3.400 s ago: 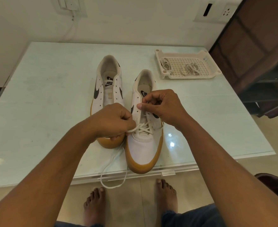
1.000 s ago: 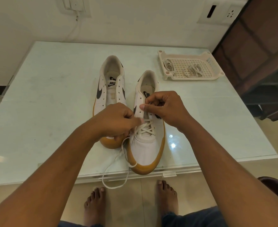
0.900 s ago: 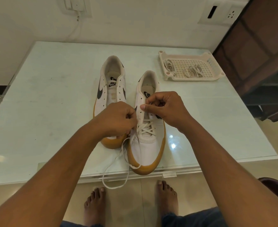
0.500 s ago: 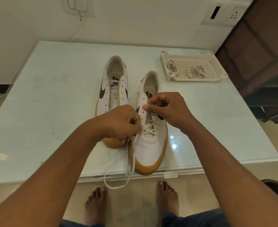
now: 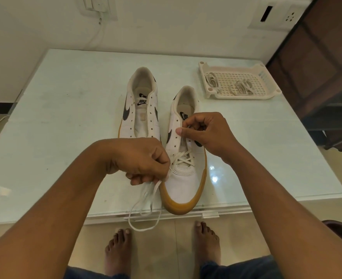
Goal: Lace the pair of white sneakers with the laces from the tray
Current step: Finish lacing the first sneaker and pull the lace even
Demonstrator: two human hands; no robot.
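lace [image 5: 183,158] crosses in a few rows over the lowest eyelets of the right-hand sneaker [image 5: 184,184], which has a white upper on a tan sole and sits toe toward me at the near edge of the surface [image 5: 65,117]. its loose length drops from my left hand [image 5: 140,160] in loops that hang past that edge. the left fingers [image 5: 141,180] are curled tight on the lace just beside the toe box. the right hand [image 5: 204,131] sits higher on the same shoe, its fingers [image 5: 181,130] pinched together on what looks like the other end at the eyelet row, though the tip itself is hidden. i judge the step to be drawing a crossing snug and threading the next free hole. to do it well i'd pull the slack through smoothly and keep the flat lace from twisting. i'd also steady the flap with one hand while the other feeds the tip, and match the two ends before going higher. several eyelets above are bare. the other sneaker [image 5: 141,117] stands just beside it to the left, unlaced, with a black swoosh showing. more laces [image 5: 241,87] lie in the white tray [image 5: 244,97], well apart at the far right.
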